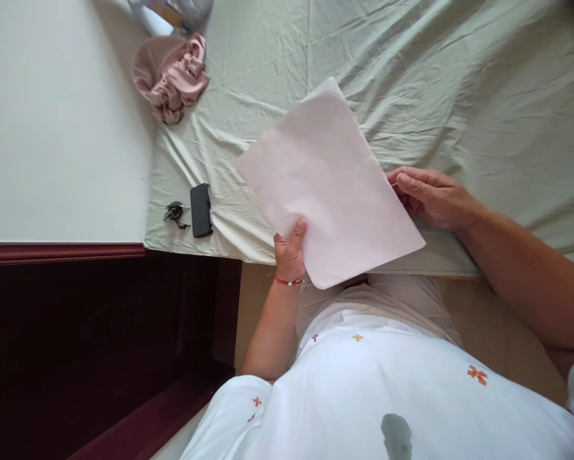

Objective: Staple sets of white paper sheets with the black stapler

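A bed (459,96) spread with a pale green sheet was seen beneath a folded pink cloth (329,185), held clear above it. Its near edge was pinched by the left hand (290,252), its right edge by the right hand (433,197), keeping it flat. A black phone (201,209) lay left of the cloth.

Bright, even daylight w/ soft shadows; wrinkled pale green bedsheet (459,96) sharp, dark wooden frame (99,332) near left underexposed, far-right corner vignetted.
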Tool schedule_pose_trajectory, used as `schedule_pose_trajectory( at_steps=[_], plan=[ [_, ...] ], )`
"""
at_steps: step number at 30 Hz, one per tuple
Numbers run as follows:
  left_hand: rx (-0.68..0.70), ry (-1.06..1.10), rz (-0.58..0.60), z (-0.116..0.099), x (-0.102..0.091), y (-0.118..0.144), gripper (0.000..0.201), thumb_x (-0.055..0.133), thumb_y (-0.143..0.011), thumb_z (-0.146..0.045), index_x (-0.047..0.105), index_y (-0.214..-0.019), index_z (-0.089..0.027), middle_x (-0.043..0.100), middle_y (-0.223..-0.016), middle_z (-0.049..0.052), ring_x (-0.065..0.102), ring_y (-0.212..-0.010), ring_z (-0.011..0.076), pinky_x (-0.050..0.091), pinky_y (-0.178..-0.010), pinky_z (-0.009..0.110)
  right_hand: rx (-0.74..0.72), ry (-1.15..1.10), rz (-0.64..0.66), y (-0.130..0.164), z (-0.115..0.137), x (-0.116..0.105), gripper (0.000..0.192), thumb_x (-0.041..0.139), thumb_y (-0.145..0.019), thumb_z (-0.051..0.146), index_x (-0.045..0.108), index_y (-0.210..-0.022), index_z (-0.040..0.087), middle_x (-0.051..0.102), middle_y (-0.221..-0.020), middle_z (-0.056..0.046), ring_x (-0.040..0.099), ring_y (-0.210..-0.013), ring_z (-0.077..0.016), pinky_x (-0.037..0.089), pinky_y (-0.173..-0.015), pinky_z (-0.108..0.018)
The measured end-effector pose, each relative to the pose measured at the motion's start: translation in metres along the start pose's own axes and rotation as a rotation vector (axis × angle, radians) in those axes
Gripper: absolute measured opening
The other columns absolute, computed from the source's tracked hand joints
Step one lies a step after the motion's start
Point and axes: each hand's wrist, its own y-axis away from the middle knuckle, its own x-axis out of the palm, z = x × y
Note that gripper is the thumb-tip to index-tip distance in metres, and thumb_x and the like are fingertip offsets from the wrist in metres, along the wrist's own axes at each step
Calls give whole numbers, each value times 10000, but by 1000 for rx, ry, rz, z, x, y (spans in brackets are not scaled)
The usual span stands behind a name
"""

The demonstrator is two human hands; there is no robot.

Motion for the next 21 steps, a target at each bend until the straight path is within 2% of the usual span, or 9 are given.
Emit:
schedule_pose_trajectory(
  at_steps=[3,9,14,21],
  plan=[
    [-1,7,-43,0,-16,-2,529,996,-669,-510,834,-1093,-238,859,-1178,46,765,-1262,255,585,-1171,387,73,-108,273,2,7,-11,489,821,-844,681,777,-1084,258,740,-818,0,637,-613,-108,486,-479,-219],
    [-19,87,-109,4,-22,-1,564,1033,-592,-495,844,-1068,-260,865,-1160,38,725,-1348,285,551,-1227,403,157,-19,552,2,7,-25,475,836,-904,495,749,-1245,177,692,-690,26,613,-569,-88,462,-511,-212],
    [-18,94,-93,6,-23,-1,548,1028,-587,-520,842,-1024,-247,866,-1139,52,688,-1405,298,542,-1235,410,188,-13,623,2,5,-26,482,844,-908,452,749,-1249,125,679,-640,24,580,-529,-76,456,-501,-207],
    [-14,119,-96,6,-25,-2,547,1031,-577,-515,843,-1019,-253,868,-1095,47,717,-1350,283,561,-1200,414,197,-60,672,4,4,-25,471,853,-902,416,745,-1256,125,720,-715,9,638,-570,-85,500,-545,-205]
  ],
)
